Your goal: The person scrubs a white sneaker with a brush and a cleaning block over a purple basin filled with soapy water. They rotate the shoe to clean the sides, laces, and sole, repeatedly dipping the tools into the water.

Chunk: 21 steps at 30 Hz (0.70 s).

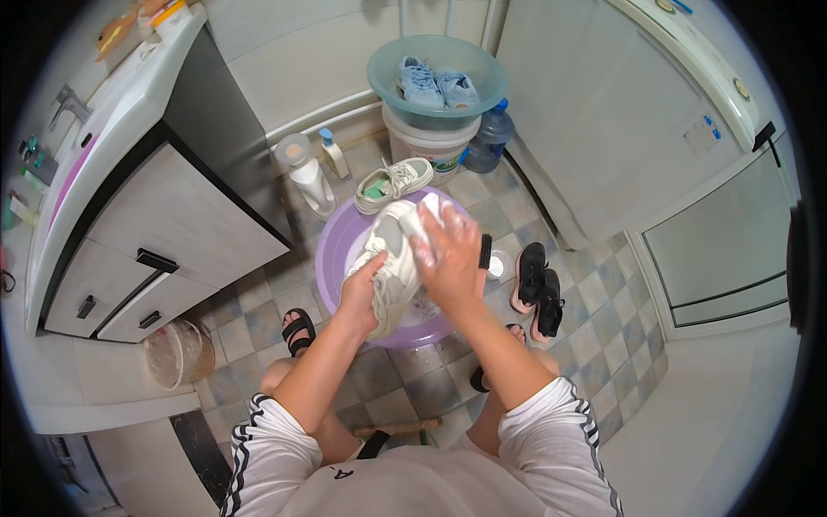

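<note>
My left hand (363,291) grips an off-white lace-up sneaker (395,258), thumb over the laces, and holds it above a purple plastic basin (328,258). A white block, perhaps a sponge (423,213), is in my right hand (449,258) and rests against the sneaker's side near the toe. White foam clings to my right fingers. A second off-white sneaker (395,184), with something green inside, lies at the basin's far rim. Just right of my right hand shows a brush with black bristles (486,251), its handle partly hidden. Suds and dark specks show in the basin.
A teal basin (381,81) with light-blue sneakers (423,84) sits on a white bucket (395,132), beside a blue water jug (490,139). Bottles (313,184) stand left of it. Black shoes (539,284) and a small round container (496,266) lie right. A vanity cabinet (174,213) borders the left.
</note>
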Available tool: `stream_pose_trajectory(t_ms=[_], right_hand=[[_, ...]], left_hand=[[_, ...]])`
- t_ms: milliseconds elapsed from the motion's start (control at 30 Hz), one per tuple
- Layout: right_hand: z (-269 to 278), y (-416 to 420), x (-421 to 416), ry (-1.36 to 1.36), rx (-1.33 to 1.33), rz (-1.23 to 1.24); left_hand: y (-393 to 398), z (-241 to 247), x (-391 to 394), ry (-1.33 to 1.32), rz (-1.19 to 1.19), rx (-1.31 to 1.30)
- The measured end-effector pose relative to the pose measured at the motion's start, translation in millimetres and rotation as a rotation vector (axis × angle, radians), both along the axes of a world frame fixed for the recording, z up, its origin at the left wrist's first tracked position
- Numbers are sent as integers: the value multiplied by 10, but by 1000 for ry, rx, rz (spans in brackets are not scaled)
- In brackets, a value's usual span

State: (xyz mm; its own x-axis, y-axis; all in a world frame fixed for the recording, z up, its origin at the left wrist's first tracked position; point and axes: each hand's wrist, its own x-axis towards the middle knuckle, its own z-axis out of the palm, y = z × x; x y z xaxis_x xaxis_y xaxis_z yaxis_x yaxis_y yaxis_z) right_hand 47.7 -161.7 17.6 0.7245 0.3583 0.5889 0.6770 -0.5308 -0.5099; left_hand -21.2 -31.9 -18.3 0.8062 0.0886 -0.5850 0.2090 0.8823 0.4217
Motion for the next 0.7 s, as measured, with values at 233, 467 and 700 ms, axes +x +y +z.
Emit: stream_pose_trajectory(t_ms=[233,467,700], right_hand=[[35,-415,513,271,-297,535],[10,-372,296,309,-174,488],[-132,-398,88,318,25,380]], left_hand=[[25,-135,-188,-226,-442,953],[150,-117,-246,-191,-376,1097],[389,-10,-153,-273,109,358]])
